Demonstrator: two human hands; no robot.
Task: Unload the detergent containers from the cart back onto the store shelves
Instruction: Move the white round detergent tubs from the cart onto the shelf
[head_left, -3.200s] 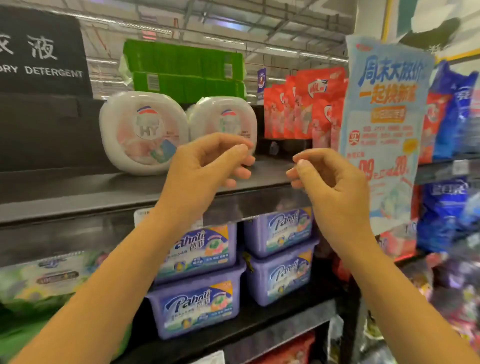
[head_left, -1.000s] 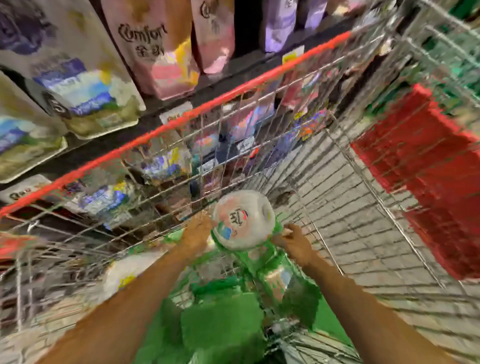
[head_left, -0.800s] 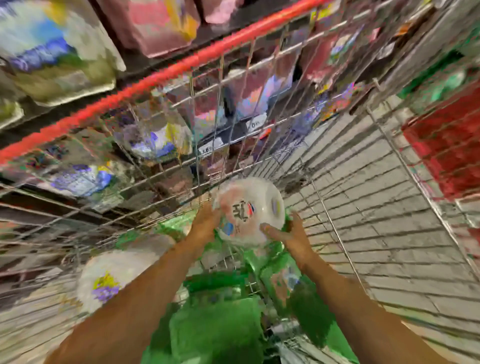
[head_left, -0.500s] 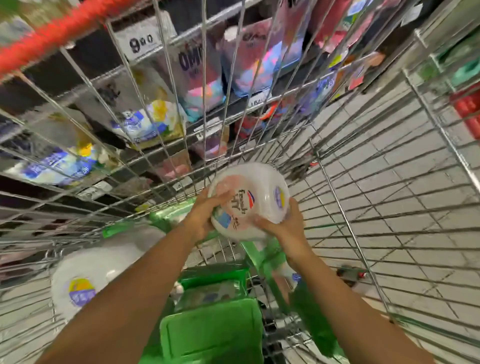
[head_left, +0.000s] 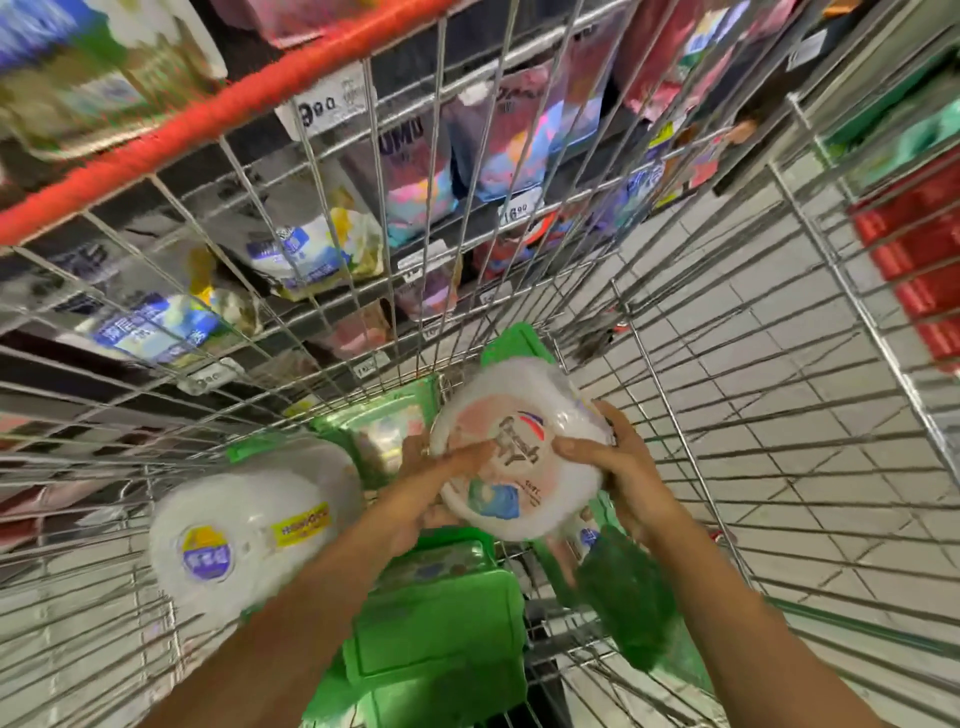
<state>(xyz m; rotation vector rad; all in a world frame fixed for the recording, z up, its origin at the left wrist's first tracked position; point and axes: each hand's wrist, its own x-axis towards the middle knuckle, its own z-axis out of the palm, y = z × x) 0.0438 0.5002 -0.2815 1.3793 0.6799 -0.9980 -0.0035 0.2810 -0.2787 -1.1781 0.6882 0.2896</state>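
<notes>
A round white detergent tub (head_left: 519, 452) with a pink face and a red-and-blue logo is lifted inside the wire cart (head_left: 363, 312). My left hand (head_left: 436, 478) grips its left side with the thumb across the label. My right hand (head_left: 618, 467) grips its right side. A second white tub (head_left: 249, 530) with a purple-and-yellow sticker lies on its side in the cart at the left. Several green detergent boxes (head_left: 436, 634) lie under and around the tubs.
The cart's red handle bar (head_left: 208, 119) crosses the upper left. Behind the wire side stand store shelves with detergent pouches (head_left: 311, 244) and price tags. Tiled floor shows through the cart at right, and a red stack (head_left: 919, 249) sits at the far right.
I turned from the shelf down to the cart. Both hands took hold of the pink-faced tub and have raised it; the view has shifted, so the second tub shows more fully at left.
</notes>
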